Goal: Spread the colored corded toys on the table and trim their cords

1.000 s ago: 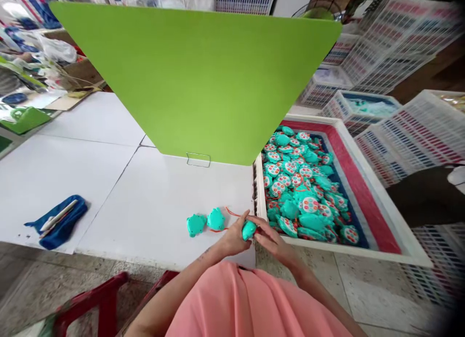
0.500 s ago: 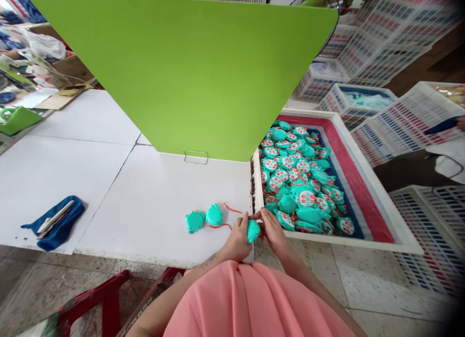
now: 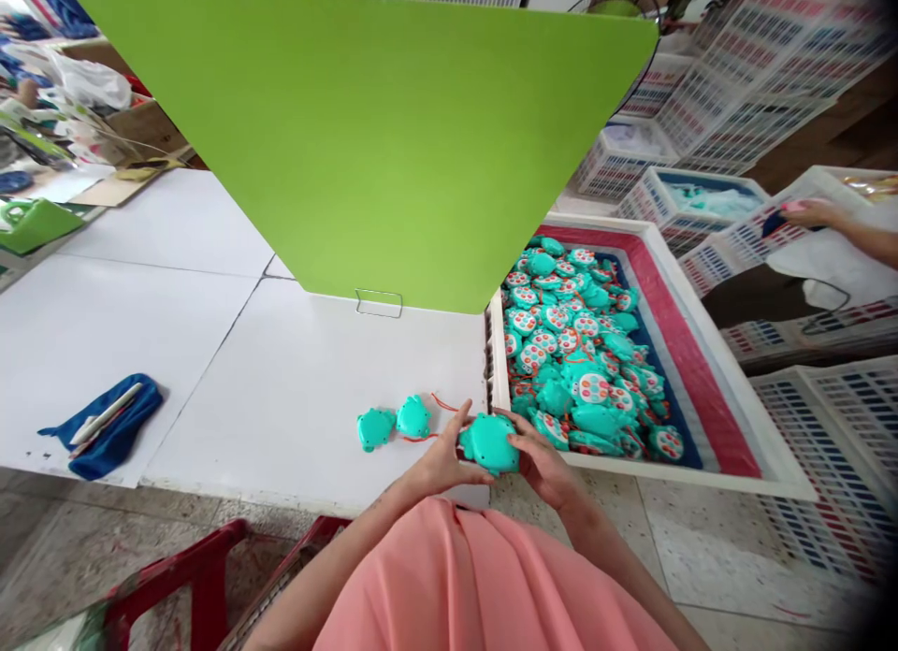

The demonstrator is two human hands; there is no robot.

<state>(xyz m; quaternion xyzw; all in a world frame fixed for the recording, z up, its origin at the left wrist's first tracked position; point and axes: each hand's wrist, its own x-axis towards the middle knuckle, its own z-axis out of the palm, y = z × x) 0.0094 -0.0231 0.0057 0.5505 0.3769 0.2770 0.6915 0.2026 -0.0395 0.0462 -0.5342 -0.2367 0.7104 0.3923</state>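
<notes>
A teal animal-shaped toy is between my two hands at the table's front right corner. My right hand grips its right side with the fingertips. My left hand has thumb and fingers spread around its left side, the fingertips by its edge. Two similar teal toys, one at the left and one beside it, lie on the white table with orange cords. Many more toys, some with white dotted faces up, fill a large white crate on my right.
A big green board stands across the table. A blue cloth with pale tools lies at the left. White baskets are stacked at the right, near a person's arm. A red stool is below the table.
The toy in my hands has turned to show its wide teal side. My left fingers have spread apart. At the right, a person's arm has come further into view.
</notes>
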